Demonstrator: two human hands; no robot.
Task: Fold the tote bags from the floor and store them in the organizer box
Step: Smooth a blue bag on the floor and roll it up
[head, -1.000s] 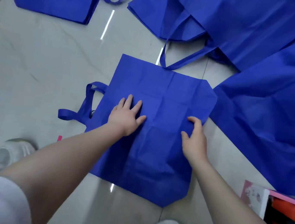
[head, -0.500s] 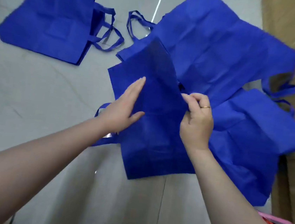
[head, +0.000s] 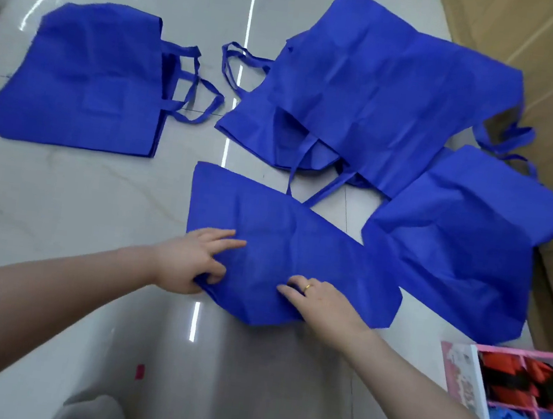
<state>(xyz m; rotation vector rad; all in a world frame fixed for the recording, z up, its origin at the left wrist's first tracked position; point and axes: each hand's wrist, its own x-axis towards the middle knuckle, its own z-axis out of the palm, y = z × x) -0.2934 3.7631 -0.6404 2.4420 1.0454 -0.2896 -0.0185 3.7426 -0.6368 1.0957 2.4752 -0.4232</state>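
- The half-folded tote bag [head: 291, 245] lies flat on the floor [head: 77, 221], directly under both hands, its long axis running from the left hand toward the far right.
- Its near left corner is pinched by the left hand [head: 193, 262], thumb underneath.
- The near edge is pressed by the right hand [head: 320, 300], fingers straight.
- The organizer box [head: 457, 367] stands near the right hand, on its right.
- Half a second ago the flap was raised; now it is laid down.
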